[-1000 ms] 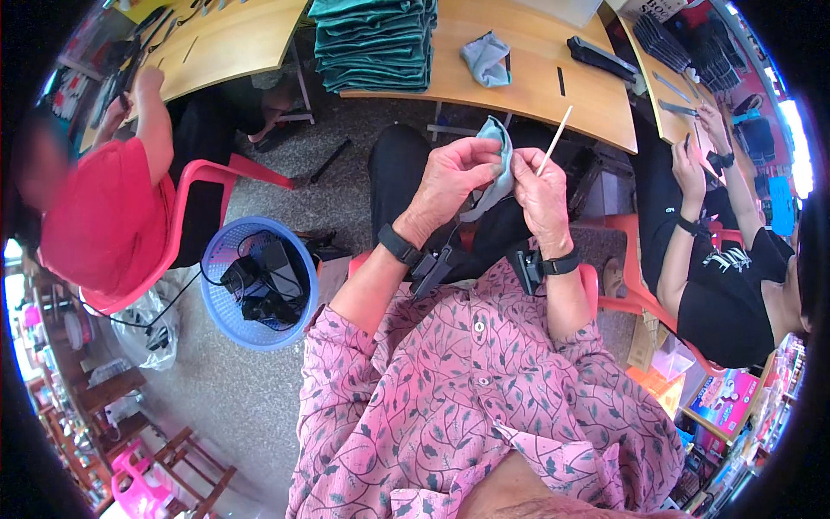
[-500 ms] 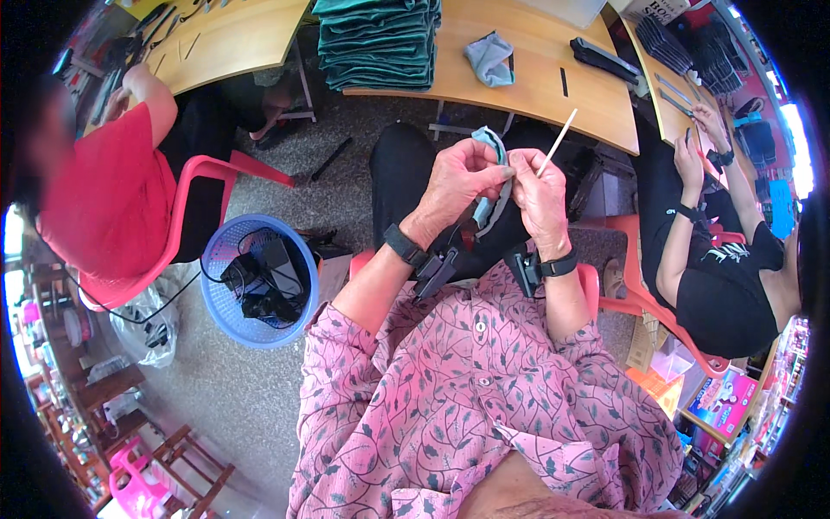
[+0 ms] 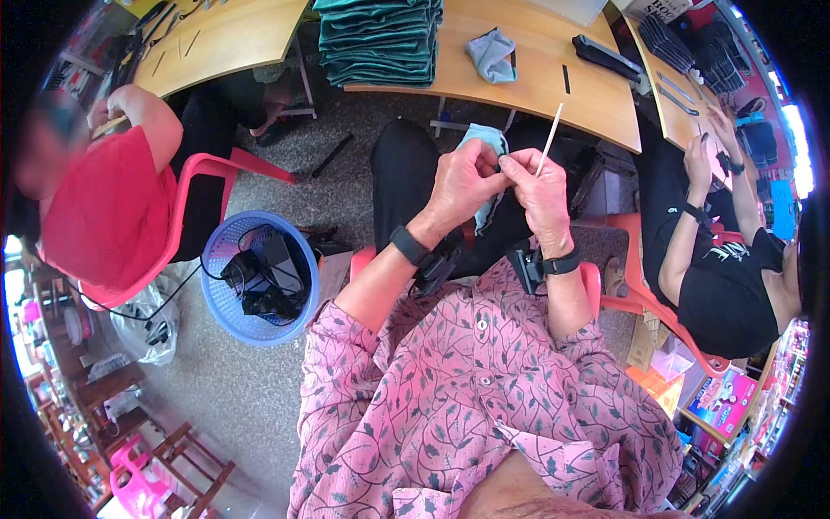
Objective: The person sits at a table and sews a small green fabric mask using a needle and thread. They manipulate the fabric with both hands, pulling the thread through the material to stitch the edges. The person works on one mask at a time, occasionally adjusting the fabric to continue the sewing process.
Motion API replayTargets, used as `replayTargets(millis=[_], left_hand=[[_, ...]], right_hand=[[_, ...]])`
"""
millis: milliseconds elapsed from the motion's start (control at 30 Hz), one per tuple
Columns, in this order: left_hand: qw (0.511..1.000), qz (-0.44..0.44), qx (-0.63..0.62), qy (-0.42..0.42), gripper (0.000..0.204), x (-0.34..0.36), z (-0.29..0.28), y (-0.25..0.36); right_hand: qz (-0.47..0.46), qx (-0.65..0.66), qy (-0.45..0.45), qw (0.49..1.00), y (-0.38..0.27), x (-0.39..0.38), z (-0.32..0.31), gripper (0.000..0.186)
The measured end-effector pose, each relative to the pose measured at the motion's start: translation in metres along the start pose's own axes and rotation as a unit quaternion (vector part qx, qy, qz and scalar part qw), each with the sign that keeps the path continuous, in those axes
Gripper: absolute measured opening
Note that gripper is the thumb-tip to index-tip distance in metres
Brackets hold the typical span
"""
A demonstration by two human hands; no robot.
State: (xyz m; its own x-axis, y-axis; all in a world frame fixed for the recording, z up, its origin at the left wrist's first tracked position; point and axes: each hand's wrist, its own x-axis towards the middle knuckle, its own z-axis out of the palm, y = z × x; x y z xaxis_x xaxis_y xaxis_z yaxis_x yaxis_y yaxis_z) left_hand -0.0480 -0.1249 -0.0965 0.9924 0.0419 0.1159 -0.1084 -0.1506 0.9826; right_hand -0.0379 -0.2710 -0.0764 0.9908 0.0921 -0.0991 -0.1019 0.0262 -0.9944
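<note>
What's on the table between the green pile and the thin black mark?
A crumpled grey-blue cloth lies between the green pile and the black mark. The head view shows it.

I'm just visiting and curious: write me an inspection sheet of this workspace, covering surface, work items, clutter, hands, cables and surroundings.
Surface: wooden table bearing a dark green cloth stack and a crumpled grey-blue cloth.
Work items: light-blue cloth; thin pale stick.
Clutter: blue basket of dark devices on the floor.
Hands: left hand pinches the light-blue cloth; right hand holds the stick.
Cables: black cable left of the basket.
Surroundings: co-workers in red and black, seated either side.
</note>
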Motion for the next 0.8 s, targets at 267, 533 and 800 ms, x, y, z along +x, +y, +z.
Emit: replayTargets(millis=[267,533,800], left_hand=[[0.978,-0.061,-0.194,-0.043,0.026,0.004,-0.003,-0.002],[0.982,-0.09,-0.149,-0.07,0.019,0.002,-0.008,0.009],[0.978,-0.098,-0.137,-0.12,0.021,0.003,-0.011,0.004]], right_hand=[[0.033,0.073,0.036,0.996,0.006,0.002,-0.005,0.012],[0.007,0.108,0.046,0.993,0.009,0.003,-0.003,0.01],[0.009,0.104,0.023,0.994,0.007,0.002,-0.004,0.011]])
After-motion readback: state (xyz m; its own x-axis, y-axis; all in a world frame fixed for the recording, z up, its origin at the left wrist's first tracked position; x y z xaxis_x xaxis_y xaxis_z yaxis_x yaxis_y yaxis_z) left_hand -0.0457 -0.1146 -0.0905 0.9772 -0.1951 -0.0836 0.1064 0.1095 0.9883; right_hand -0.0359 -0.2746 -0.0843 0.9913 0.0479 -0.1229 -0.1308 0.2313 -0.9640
